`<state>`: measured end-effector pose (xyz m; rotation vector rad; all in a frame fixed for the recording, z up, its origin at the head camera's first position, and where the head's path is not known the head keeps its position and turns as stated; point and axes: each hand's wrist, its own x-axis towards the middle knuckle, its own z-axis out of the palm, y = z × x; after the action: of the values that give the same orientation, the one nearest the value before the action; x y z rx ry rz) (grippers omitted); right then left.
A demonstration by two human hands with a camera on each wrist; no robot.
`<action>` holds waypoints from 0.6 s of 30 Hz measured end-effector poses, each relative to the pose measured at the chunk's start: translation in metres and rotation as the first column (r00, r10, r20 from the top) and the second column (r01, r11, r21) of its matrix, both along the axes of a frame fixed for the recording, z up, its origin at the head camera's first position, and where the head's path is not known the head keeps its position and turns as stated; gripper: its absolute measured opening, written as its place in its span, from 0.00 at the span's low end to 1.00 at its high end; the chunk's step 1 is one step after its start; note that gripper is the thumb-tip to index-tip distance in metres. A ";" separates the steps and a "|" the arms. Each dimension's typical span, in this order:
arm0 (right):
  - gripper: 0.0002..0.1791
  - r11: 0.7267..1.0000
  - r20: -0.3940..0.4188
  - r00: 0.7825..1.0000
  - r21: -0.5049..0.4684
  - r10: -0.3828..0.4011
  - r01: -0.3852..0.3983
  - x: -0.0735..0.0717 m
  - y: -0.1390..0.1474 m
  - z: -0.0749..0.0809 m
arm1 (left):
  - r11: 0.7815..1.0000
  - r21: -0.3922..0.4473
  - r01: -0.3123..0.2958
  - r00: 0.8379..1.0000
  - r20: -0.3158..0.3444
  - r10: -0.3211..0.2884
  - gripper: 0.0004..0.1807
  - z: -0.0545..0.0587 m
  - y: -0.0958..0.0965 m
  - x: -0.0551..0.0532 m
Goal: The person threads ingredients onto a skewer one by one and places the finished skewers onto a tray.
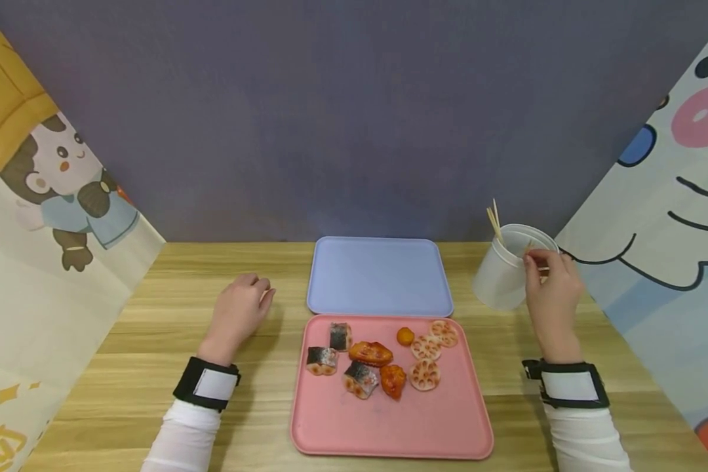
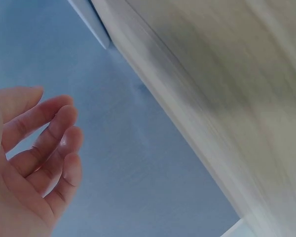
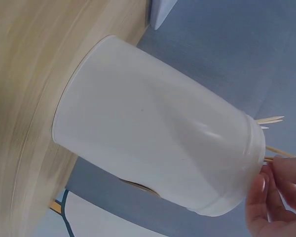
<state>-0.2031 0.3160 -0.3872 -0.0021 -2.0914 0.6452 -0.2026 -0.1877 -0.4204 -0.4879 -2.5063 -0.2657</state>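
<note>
At the right, my right hand (image 1: 553, 288) is at the rim of a white cup (image 1: 498, 278), its thumb and fingertips pinching a thin bamboo skewer (image 3: 269, 159). Other skewers (image 1: 495, 223) lean out over the far left of the rim. The skewers' lower ends are hidden inside the cup. My left hand (image 1: 242, 308) hovers over the table left of the trays, fingers loosely curled with nothing in them; the left wrist view shows the same hand (image 2: 39, 153) with its palm bare.
A pink tray (image 1: 389, 432) holds dark-skinned fish pieces (image 1: 321, 360), glazed reddish pieces (image 1: 370, 354), lotus root slices (image 1: 425, 375) and an orange ball (image 1: 405, 336). Behind it lies a blue tray (image 1: 380, 275). A grey-blue wall (image 1: 354, 131) rises at the table's back edge.
</note>
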 end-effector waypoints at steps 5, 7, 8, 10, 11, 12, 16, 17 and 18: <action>0.10 1.000 -0.009 1.000 -0.004 0.004 -0.004 -0.002 0.000 0.000 | 1.000 0.002 -0.002 1.000 -0.006 0.002 0.07 0.001 -0.002 0.001; 0.10 1.000 -0.011 1.000 -0.001 0.004 -0.004 -0.002 0.001 0.000 | 1.000 0.005 0.001 1.000 -0.008 -0.001 0.07 0.001 -0.003 0.001; 0.10 1.000 -0.013 1.000 0.000 0.005 -0.005 -0.002 0.001 0.000 | 1.000 0.005 0.002 1.000 -0.010 -0.002 0.07 0.001 -0.003 0.000; 0.11 1.000 -0.012 1.000 -0.001 0.006 -0.006 -0.003 0.001 0.000 | 1.000 0.004 0.002 1.000 -0.011 -0.002 0.07 0.001 -0.003 0.000; 0.11 1.000 -0.012 1.000 0.000 0.006 -0.006 -0.003 0.001 0.000 | 1.000 0.004 0.002 1.000 -0.011 -0.001 0.07 0.001 -0.004 0.000; 0.11 1.000 -0.012 1.000 -0.001 0.006 -0.006 -0.003 0.001 0.000 | 1.000 0.003 0.001 1.000 -0.010 0.000 0.07 0.001 -0.004 -0.001; 0.11 1.000 -0.011 1.000 -0.019 0.001 -0.001 -0.001 0.000 0.002 | 1.000 -0.003 -0.007 1.000 0.000 0.007 0.08 0.001 -0.003 -0.001; 0.11 1.000 -0.014 1.000 -0.027 -0.004 0.003 0.000 -0.001 0.003 | 1.000 -0.003 -0.007 1.000 0.005 0.007 0.08 0.001 -0.002 -0.002; 0.11 0.999 -0.020 1.000 -0.035 -0.010 0.009 0.001 -0.002 0.004 | 1.000 -0.001 -0.007 1.000 0.010 0.007 0.08 0.002 -0.001 -0.002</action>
<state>-0.2023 0.3140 -0.3831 -0.0250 -2.0597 0.6731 -0.2046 -0.1887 -0.4183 -0.4794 -2.5171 -0.2650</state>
